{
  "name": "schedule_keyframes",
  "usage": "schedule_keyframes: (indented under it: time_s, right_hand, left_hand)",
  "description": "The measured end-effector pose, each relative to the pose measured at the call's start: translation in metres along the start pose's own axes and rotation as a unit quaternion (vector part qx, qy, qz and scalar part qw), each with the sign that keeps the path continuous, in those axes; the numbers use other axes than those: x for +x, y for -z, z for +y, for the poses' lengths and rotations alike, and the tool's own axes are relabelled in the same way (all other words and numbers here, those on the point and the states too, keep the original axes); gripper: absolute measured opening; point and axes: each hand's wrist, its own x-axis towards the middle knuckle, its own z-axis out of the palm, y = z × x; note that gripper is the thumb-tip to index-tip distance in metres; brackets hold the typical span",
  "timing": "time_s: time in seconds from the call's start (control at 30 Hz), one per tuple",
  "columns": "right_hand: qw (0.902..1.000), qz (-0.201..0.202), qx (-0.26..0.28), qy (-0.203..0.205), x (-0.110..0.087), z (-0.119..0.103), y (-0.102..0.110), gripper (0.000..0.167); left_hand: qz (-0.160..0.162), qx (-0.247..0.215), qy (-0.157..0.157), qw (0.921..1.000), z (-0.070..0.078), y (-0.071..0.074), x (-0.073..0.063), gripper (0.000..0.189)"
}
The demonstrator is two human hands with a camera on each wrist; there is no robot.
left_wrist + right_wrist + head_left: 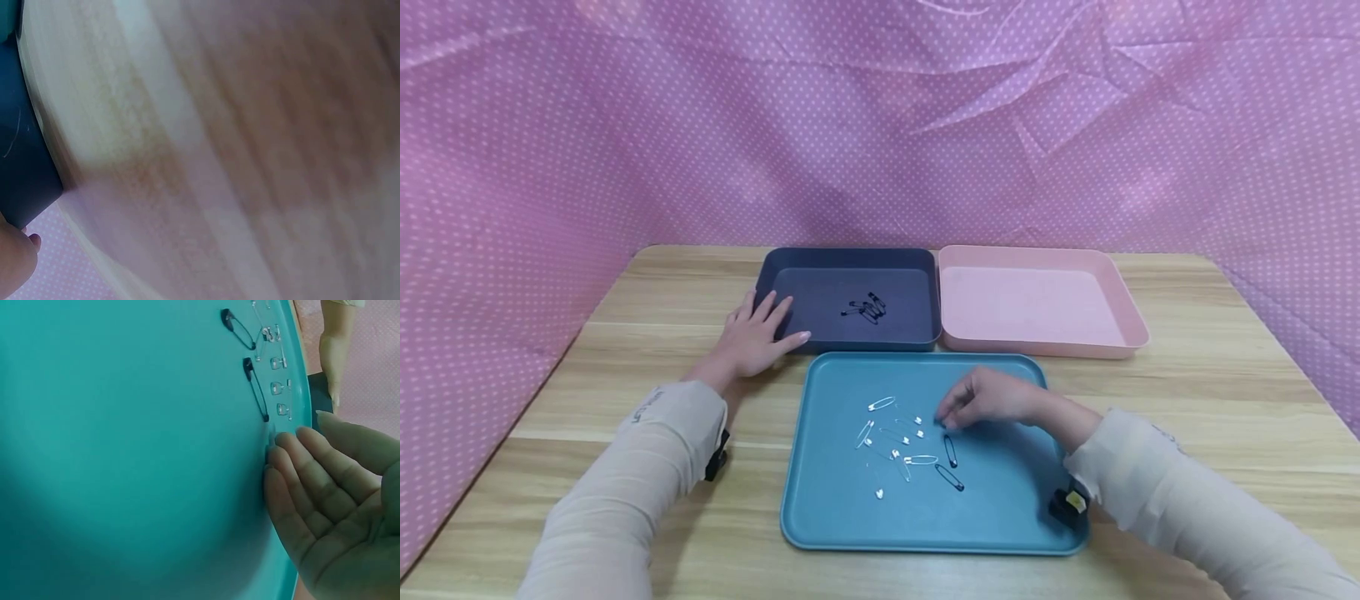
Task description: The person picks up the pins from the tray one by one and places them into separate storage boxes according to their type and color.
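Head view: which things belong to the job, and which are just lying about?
Likely in the job:
- black safety pins
- silver safety pins
- teal tray
- dark blue tray
- perhaps pink tray

Just there:
- wooden table
- polka-dot cloth

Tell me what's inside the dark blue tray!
Inside the dark blue tray lies a small pile of black safety pins. They overlap, hiding parts of some. The left hand covers part of the tray's left edge.

Cream fabric left sleeve [632,467] and matching right sleeve [1187,492], both faintly lettered; small black left wrist device [717,460]; black, yellow-patched right wrist device [1064,508].
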Motion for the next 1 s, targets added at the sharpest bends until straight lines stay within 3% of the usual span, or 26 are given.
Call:
schedule_keyframes:
  time_s: [0.27, 0.53, 1.0]
  right_hand:
    - [0.9969, -0.022, -0.071, 0.025, 0.0004, -0.001, -0.0047, 0.019]
    - [0.9849, -0.043, -0.136, 0.098, -0.0019, 0.0019, -0.0081, 0.017]
    - [0.9649, -0.052, -0.208, 0.152, -0.0014, 0.0033, -0.0102, 0.01]
  left_hand:
    - [0.003, 0.001, 0.001, 1.0, 0.0012, -0.0004, -0.0008, 0.083]
    - [0.001, 0.007, 0.003, 1.0, 0.0016, -0.0005, -0.0016, 0.084]
    - [-0.011, 0.009, -0.002, 0.9999, -0.0001, 0.0003, -0.001, 0.084]
